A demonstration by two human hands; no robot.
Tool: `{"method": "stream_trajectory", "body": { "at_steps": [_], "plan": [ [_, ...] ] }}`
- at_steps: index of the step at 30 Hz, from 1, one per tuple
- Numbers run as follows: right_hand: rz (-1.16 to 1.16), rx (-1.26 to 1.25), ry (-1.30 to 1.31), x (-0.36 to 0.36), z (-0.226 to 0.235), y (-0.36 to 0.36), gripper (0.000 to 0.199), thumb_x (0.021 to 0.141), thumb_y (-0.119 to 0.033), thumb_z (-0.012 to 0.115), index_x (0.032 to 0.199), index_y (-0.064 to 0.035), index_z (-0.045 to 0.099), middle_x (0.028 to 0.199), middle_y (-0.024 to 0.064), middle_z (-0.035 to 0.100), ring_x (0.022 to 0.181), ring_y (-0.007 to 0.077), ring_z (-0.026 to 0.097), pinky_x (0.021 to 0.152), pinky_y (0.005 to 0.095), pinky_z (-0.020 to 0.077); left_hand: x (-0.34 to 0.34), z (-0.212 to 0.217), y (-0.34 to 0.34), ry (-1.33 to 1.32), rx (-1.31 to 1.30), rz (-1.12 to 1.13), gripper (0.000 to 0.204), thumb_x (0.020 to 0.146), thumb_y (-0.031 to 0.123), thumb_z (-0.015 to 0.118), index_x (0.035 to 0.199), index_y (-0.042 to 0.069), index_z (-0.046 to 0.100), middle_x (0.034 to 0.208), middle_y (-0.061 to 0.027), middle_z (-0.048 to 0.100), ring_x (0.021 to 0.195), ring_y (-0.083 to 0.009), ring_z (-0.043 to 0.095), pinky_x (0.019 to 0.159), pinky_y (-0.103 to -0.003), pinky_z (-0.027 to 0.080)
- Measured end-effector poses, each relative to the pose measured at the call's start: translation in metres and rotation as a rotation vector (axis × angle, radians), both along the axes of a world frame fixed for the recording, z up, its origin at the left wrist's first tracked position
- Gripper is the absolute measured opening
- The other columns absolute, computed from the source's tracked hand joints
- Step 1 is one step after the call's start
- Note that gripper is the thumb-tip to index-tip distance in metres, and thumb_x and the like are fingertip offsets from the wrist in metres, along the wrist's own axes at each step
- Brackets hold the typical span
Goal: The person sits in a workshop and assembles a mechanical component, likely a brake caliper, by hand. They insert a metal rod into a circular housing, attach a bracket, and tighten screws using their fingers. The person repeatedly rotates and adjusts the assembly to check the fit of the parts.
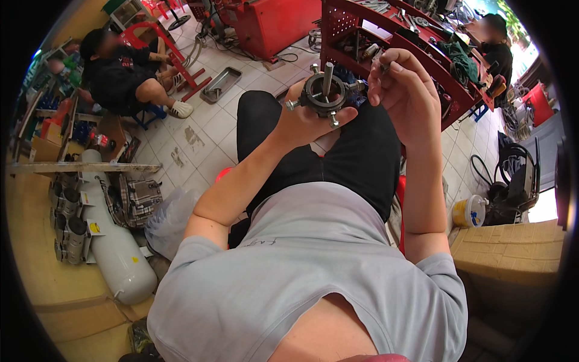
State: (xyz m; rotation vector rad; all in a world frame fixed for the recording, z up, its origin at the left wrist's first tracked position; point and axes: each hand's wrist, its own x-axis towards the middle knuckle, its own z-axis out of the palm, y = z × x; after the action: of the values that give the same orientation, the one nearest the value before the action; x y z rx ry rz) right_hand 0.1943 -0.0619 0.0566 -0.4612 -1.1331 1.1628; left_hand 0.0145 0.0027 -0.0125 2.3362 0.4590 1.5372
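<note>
In front of my lap, my left hand is wrapped round a round black metal ring. Several bright bolts stick out from its rim, and a plain steel rod stands up in its opening. To the right and slightly higher, my right hand is raised with thumb and fingertips pinched together. Something small seems to sit at those fingertips, too small to name. The two hands are apart, with one of the ring's bolts pointing toward the right hand.
Beyond my knees stands a red tool cart laden with tools. A metal tray lies on the tiled floor. One person sits at far left, another at far right. A grey cylinder tank lies left; a cardboard box is right.
</note>
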Motion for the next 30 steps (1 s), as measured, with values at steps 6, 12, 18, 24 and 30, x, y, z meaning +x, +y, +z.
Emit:
{"method": "stream_trajectory", "body": {
  "at_steps": [6,12,18,24,30],
  "plan": [
    [0.220,-0.124,0.103,0.003,-0.007,0.008,0.014,0.091,-0.007,0.044,0.099,-0.0012,0.053,0.082,0.0050,0.053,0.062,0.0107,0.045,0.053,0.0246,0.0357,-0.004,-0.002,0.000,0.056,-0.064,-0.025,0.030,0.073,0.019,0.083,0.093,0.004,0.065,0.073,-0.0013,0.065,0.065,-0.0111,0.062,0.060,-0.027,0.050],
    [0.009,-0.103,-0.178,0.002,-0.012,0.011,0.017,0.091,-0.010,0.042,0.096,-0.0007,0.056,0.076,0.0009,0.049,0.060,0.0074,0.041,0.052,0.0235,0.0331,-0.005,0.005,-0.004,0.033,-0.242,-0.113,0.036,0.071,0.015,0.085,0.097,0.003,0.063,0.074,-0.0014,0.065,0.066,-0.0113,0.063,0.062,-0.027,0.051],
    [-0.192,-0.133,-0.792,-0.006,-0.002,0.000,0.048,0.101,-0.041,0.048,0.083,0.0018,0.060,0.065,-0.0040,0.044,0.062,0.0060,0.036,0.053,0.0268,0.0333,-0.007,0.010,-0.005,-0.049,-0.137,-0.167,0.042,0.065,0.020,0.088,0.094,0.004,0.062,0.077,-0.0038,0.065,0.066,-0.0167,0.062,0.065,-0.030,0.051],
    [-0.157,-0.041,-0.817,-0.012,-0.002,-0.009,0.051,0.103,-0.040,0.045,0.079,0.0031,0.057,0.061,-0.0026,0.042,0.061,0.0077,0.035,0.052,0.0307,0.0330,-0.008,0.017,-0.013,-0.054,-0.229,-0.253,0.045,0.064,0.023,0.089,0.093,0.004,0.062,0.080,-0.0048,0.066,0.067,-0.0185,0.062,0.068,-0.031,0.052],
    [-0.564,0.109,-0.960,-0.025,-0.008,-0.011,0.044,0.103,-0.030,0.045,0.075,0.0033,0.051,0.059,0.0125,0.042,0.055,0.0224,0.035,0.052,0.0347,0.0345,-0.008,0.018,-0.018,-0.043,-0.344,-0.198,0.035,0.068,0.028,0.087,0.082,0.005,0.065,0.077,-0.0047,0.066,0.065,-0.0199,0.060,0.066,-0.033,0.050]
  ]
}}
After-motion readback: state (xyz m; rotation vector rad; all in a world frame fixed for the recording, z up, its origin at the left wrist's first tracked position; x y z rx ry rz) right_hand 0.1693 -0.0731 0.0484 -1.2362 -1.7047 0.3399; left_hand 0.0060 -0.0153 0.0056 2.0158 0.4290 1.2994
